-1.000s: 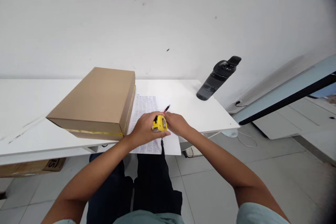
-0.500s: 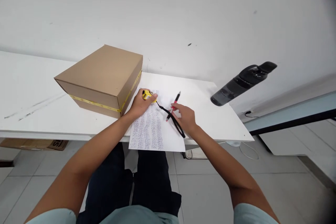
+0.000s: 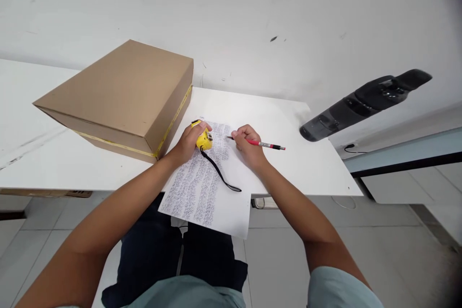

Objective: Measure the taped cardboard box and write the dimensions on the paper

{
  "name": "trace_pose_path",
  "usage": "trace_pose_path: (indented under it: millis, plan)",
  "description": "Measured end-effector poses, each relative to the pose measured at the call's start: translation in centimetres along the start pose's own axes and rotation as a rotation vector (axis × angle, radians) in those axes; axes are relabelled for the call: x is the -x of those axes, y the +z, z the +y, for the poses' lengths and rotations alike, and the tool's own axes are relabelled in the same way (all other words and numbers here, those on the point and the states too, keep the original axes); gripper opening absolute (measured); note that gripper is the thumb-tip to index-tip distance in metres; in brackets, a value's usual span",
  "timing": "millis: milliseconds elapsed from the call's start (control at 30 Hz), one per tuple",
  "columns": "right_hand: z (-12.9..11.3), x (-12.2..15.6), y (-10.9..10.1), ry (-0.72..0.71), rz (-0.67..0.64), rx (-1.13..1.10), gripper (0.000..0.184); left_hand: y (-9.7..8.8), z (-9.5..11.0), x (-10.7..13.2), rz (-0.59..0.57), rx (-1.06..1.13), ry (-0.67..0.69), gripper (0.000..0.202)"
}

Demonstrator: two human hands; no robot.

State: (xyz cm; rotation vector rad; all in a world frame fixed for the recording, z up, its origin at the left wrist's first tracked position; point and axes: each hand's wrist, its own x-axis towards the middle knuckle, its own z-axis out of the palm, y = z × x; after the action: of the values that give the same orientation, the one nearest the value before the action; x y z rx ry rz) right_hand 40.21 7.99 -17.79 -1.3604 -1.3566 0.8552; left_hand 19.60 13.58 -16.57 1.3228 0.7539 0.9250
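My left hand is closed round a small yellow tape measure resting on a sheet of paper covered in handwriting. A black wrist strap trails from the tape measure across the sheet. My right hand grips a red pen, its tip touching the upper part of the paper. A brown cardboard box with a yellow tape line along its side stands just left of my left hand.
The white table runs along a white wall. A dark bottle sits at the table's far right. The paper hangs over the table's near edge above my lap. Tiled floor lies to the right.
My left hand carried the tape measure to beside the box. My right hand took up the red pen and set its tip on the paper. The camera has come closer.
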Motion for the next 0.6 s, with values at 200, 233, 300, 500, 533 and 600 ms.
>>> trace_pose_path:
  millis: [200, 233, 300, 500, 533, 600]
  plan:
    - [-1.1, 1.5, -0.3, 0.046, -0.151, -0.012, 0.031, 0.2, -0.1, -0.2, 0.019, -0.037, 0.033, 0.046]
    - [-1.4, 1.6, -0.2, 0.062, -0.144, 0.037, 0.035, 0.2, -0.1, -0.3, 0.052, -0.067, 0.05, 0.042]
    - [-1.9, 1.8, 0.0, 0.087, -0.107, 0.126, 0.041, 0.3, -0.2, -0.4, 0.113, -0.133, 0.084, 0.033]
    - [-2.1, 1.8, 0.7, 0.076, -0.074, 0.228, 0.054, 0.5, -0.2, -0.6, 0.151, -0.146, 0.089, 0.024]
    - [-2.0, 1.7, 0.8, 0.079, -0.064, 0.233, 0.054, 0.5, -0.1, -0.6, 0.149, -0.139, 0.084, 0.024]
    - [-1.8, 1.6, 0.7, 0.082, -0.05, 0.232, 0.052, 0.6, 0.0, -0.5, 0.128, -0.131, 0.076, 0.026]
